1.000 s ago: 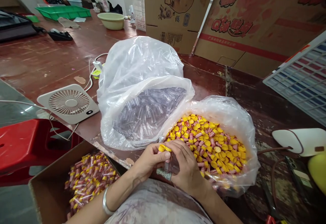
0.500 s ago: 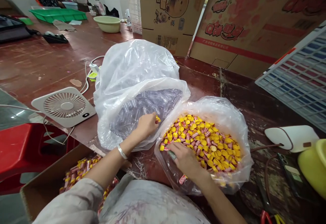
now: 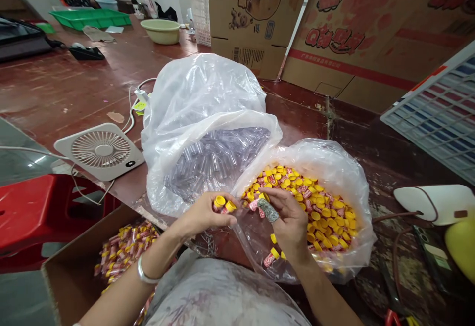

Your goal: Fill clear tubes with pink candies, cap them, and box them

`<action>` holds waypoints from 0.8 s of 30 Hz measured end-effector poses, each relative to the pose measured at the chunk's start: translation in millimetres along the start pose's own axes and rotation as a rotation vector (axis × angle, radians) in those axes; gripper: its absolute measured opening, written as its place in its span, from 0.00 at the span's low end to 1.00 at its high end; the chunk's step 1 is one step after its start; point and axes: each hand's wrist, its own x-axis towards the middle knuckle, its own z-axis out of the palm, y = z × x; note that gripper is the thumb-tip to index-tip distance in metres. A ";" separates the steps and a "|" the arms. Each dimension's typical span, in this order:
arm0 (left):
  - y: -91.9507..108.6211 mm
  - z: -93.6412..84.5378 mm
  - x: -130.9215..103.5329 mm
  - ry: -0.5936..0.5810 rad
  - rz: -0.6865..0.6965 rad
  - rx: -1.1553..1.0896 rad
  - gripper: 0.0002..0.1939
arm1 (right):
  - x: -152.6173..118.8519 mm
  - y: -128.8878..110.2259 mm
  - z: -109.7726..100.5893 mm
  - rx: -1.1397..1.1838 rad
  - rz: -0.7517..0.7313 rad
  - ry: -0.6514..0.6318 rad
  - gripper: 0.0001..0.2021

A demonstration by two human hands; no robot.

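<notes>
My left hand (image 3: 206,212) is closed around small pieces with yellow caps (image 3: 219,201), in front of a clear plastic bag (image 3: 211,78) of transparent tubes (image 3: 211,160). At the near left rim of a second bag (image 3: 354,172), filled with yellow-capped pink pieces (image 3: 322,212), my right hand (image 3: 287,219) pinches a yellow-capped piece. Grey-green wrapping covers its thumb. A few loose pieces (image 3: 270,258) lie at that bag's near side. Below my left arm, a cardboard box (image 3: 67,271) holds capped tubes with pink contents (image 3: 128,249).
A white fan (image 3: 100,150) stands on the left near a red stool (image 3: 33,217). Large cartons (image 3: 256,59) stand behind the bags. At right are a grey crate (image 3: 438,113), a white device (image 3: 430,202) and a phone (image 3: 432,252). A green tray (image 3: 91,19) lies far back.
My left hand has come back from the tube bag toward me and now shows several yellow caps. My right hand has lifted from the pieces, turned, and now pinches one.
</notes>
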 end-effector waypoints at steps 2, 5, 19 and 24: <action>-3.4 13.4 -4.3 -0.037 -0.026 -0.090 0.20 | 1.9 -7.6 2.6 -0.014 -0.055 -0.030 0.11; -10.8 25.0 -4.2 -0.052 -0.046 -0.154 0.20 | 0.9 -10.9 4.7 -0.025 -0.069 -0.009 0.12; -21.2 49.2 -0.7 -0.016 -0.056 -0.570 0.20 | -23.6 -6.4 6.1 -0.593 -0.406 -0.269 0.32; -29.7 45.4 -7.1 -0.126 -0.063 -0.579 0.24 | -24.7 -14.8 13.7 -0.628 -0.411 -0.360 0.31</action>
